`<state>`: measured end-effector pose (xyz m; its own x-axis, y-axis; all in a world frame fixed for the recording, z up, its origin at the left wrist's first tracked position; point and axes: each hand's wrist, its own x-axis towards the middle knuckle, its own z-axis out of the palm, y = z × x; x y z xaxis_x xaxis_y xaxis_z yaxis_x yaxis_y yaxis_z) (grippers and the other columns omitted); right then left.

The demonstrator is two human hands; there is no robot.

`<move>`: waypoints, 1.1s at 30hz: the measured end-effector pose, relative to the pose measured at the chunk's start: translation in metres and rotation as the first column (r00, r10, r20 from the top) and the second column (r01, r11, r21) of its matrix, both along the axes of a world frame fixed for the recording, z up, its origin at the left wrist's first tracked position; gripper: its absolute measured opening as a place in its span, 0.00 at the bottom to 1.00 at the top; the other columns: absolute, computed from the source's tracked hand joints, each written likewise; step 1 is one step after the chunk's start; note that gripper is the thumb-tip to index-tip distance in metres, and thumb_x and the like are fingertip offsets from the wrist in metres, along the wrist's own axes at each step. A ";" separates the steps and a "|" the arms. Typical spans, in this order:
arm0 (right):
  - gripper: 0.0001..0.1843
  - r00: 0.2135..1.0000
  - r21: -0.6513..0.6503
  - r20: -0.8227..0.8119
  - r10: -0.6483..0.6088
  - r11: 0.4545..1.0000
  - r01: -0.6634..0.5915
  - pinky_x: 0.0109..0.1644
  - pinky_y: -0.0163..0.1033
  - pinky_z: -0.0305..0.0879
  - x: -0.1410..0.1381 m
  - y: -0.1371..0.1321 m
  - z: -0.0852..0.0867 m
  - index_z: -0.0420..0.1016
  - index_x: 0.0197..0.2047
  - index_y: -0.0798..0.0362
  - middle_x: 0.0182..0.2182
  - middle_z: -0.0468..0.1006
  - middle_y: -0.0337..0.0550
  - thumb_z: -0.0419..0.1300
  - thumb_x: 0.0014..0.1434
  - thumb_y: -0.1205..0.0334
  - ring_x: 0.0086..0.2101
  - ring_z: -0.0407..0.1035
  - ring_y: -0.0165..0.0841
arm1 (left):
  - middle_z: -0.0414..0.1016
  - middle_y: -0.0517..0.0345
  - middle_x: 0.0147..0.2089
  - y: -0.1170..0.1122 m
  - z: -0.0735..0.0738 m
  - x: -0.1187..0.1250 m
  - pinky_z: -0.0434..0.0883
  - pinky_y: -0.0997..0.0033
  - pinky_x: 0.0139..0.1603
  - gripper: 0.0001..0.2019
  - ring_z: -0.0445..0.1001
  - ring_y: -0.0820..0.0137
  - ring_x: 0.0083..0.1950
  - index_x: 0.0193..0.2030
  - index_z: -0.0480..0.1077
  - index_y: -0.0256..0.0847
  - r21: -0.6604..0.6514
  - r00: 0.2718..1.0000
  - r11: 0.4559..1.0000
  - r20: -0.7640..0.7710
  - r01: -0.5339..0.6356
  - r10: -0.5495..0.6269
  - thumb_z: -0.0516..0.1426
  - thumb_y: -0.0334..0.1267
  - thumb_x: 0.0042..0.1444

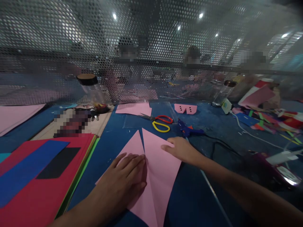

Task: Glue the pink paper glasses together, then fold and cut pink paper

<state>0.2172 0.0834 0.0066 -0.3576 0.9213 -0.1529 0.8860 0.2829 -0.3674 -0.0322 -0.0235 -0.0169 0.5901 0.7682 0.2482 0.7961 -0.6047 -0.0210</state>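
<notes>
A pink sheet of paper (156,170), folded into a kite-like shape with two flaps meeting at a centre line, lies on the blue table (194,195). My left hand (123,178) rests flat on its left flap, fingers stretched out toward the centre crease. Pressing the upper right edge of the paper is my right hand (181,149), fingers extended and lying flat. Neither hand holds anything.
Red-and-yellow-handled scissors (159,122) and a blue glue gun (189,130) with its cord lie just beyond the paper. A stack of coloured sheets (40,179) sits at left. Pink cut pieces (186,108), a jar (93,91), paper scraps at right, and a perforated metal screen behind.
</notes>
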 end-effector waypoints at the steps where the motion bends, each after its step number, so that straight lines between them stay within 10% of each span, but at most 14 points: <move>1: 0.22 1.000 0.001 -0.009 0.004 1.000 -0.004 0.30 0.38 0.44 0.001 0.000 0.000 0.65 0.25 0.52 0.24 0.71 0.38 0.57 0.65 0.47 0.26 0.61 0.30 | 0.74 0.55 0.65 0.000 0.000 0.000 0.60 0.50 0.65 0.25 0.71 0.57 0.63 0.67 0.64 0.40 -0.006 1.000 1.000 0.013 -0.008 0.008 0.56 0.44 0.65; 33: 0.23 0.996 -0.002 -0.085 0.000 1.000 0.000 0.29 0.37 0.41 0.015 -0.002 -0.004 0.56 0.23 0.51 0.21 0.63 0.34 0.57 0.65 0.50 0.24 0.57 0.28 | 0.71 0.49 0.67 -0.004 -0.012 -0.001 0.65 0.50 0.64 0.23 0.70 0.57 0.64 0.68 0.63 0.38 -0.041 0.999 0.999 0.028 0.024 -0.023 0.53 0.38 0.67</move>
